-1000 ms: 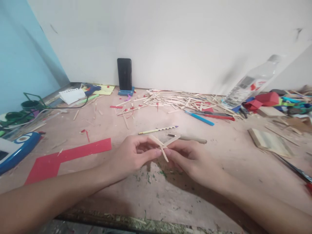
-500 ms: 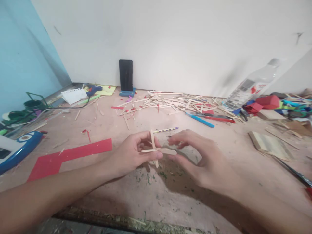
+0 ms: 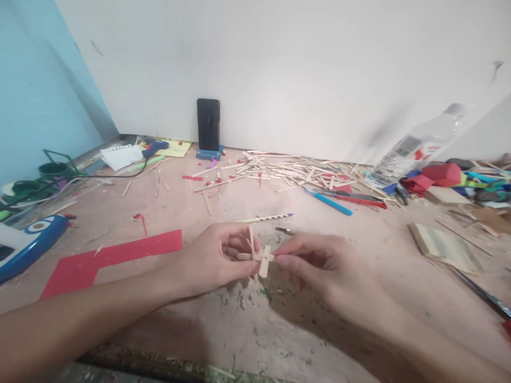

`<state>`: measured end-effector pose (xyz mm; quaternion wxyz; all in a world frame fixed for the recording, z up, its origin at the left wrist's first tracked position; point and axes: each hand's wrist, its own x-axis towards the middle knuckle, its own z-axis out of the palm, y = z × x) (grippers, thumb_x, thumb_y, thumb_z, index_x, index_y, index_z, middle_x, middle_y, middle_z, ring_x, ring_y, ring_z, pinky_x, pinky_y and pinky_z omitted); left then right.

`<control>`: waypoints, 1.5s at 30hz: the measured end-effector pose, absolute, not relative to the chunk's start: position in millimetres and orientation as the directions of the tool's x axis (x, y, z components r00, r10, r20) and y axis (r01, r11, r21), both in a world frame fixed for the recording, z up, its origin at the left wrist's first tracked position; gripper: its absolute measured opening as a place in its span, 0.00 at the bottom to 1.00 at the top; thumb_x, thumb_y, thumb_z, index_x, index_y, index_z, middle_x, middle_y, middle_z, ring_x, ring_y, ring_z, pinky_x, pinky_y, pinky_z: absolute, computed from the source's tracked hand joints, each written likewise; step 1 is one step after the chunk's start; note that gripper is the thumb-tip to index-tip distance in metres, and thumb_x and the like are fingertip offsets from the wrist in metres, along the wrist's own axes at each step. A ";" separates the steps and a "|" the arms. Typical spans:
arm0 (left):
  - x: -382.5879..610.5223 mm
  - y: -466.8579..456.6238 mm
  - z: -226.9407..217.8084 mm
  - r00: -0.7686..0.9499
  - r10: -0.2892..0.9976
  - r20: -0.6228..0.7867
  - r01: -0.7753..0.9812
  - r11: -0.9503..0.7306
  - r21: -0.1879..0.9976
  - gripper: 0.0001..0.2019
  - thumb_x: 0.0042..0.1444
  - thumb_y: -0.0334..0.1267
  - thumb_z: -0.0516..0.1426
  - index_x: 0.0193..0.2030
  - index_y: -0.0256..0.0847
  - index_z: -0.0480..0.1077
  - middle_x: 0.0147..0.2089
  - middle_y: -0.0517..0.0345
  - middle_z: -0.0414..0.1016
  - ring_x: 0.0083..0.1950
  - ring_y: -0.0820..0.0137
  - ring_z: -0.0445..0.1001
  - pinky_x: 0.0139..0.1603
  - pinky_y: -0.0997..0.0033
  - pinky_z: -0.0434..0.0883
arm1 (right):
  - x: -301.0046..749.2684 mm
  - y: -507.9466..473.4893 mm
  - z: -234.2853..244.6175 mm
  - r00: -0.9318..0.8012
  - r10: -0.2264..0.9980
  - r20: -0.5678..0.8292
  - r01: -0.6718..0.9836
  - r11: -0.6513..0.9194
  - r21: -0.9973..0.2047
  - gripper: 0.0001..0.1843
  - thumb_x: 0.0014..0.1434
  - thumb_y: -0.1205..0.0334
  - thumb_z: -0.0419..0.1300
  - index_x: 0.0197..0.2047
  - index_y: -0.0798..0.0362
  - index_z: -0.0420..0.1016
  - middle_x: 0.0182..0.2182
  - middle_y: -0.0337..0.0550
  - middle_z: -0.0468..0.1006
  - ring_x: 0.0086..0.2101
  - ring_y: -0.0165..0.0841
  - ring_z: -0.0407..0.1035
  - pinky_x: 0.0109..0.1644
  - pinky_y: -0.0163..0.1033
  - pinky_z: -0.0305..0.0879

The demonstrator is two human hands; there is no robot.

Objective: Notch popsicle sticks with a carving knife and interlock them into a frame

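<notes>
A small assembly of crossed popsicle sticks point(image 3: 264, 266) is held above the table between both hands. My left hand point(image 3: 223, 252) is closed, its thumb and fingers pinching the assembly from the left. One stick rises upright beside the left fingertips. My right hand point(image 3: 321, 260) is closed too, thumb and forefinger gripping the right end of the same piece. How the sticks are joined is too small to make out. A pencil point(image 3: 265, 218) lies just beyond the hands, and a dark-tipped tool point(image 3: 284, 231) shows partly behind the right hand.
Loose sticks point(image 3: 287, 167) are heaped at the back. A phone point(image 3: 208, 125) stands against the wall. Red paper point(image 3: 120, 252) lies left, near a blue tape dispenser point(image 3: 40, 242). Right are a blue cutter point(image 3: 329, 202), tilted bottle point(image 3: 419, 141), wood block point(image 3: 443, 247) and scissors point(image 3: 485, 290).
My right hand has closed from an open pose and now grips the stick assembly. The assembly has turned, so its cross shape faces me. My left hand keeps its hold.
</notes>
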<state>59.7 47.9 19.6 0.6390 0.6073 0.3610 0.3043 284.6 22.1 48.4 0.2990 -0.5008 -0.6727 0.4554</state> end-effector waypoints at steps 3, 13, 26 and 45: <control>59.0 50.0 22.3 0.546 0.833 -0.094 0.042 0.085 0.996 0.11 0.51 0.32 0.69 0.37 0.38 0.71 0.33 0.61 0.79 0.32 0.77 0.75 0.33 0.81 0.69 | 287.0 25.5 58.0 -0.305 0.946 -0.111 0.400 0.021 -0.916 0.11 0.63 0.57 0.65 0.31 0.53 0.82 0.19 0.36 0.73 0.21 0.27 0.65 0.24 0.32 0.60; 44.7 74.2 23.9 0.415 0.905 -0.090 0.110 0.048 0.993 0.18 0.56 0.43 0.68 0.49 0.39 0.71 0.36 0.56 0.81 0.33 0.70 0.80 0.37 0.70 0.78 | 331.8 49.6 71.3 -0.251 0.967 0.030 0.296 0.106 -0.949 0.11 0.60 0.53 0.73 0.35 0.52 0.83 0.24 0.41 0.79 0.21 0.29 0.71 0.24 0.33 0.67; 54.2 59.1 20.9 0.502 0.804 0.319 0.372 -0.534 0.759 0.10 0.65 0.43 0.64 0.47 0.40 0.78 0.47 0.55 0.80 0.48 0.67 0.77 0.50 0.70 0.69 | 295.0 37.6 43.7 -0.434 0.856 -0.280 -0.195 -0.392 -0.899 0.12 0.62 0.55 0.73 0.37 0.56 0.82 0.28 0.43 0.83 0.23 0.25 0.75 0.24 0.26 0.70; 51.2 47.9 15.9 0.610 0.742 0.276 0.321 -0.550 0.771 0.09 0.69 0.32 0.58 0.45 0.47 0.80 0.42 0.66 0.84 0.41 0.76 0.79 0.45 0.80 0.71 | 279.8 21.2 28.8 -0.567 0.769 -0.295 -0.222 -0.488 -0.844 0.14 0.65 0.54 0.67 0.36 0.57 0.81 0.17 0.34 0.67 0.16 0.21 0.52 0.21 0.32 0.42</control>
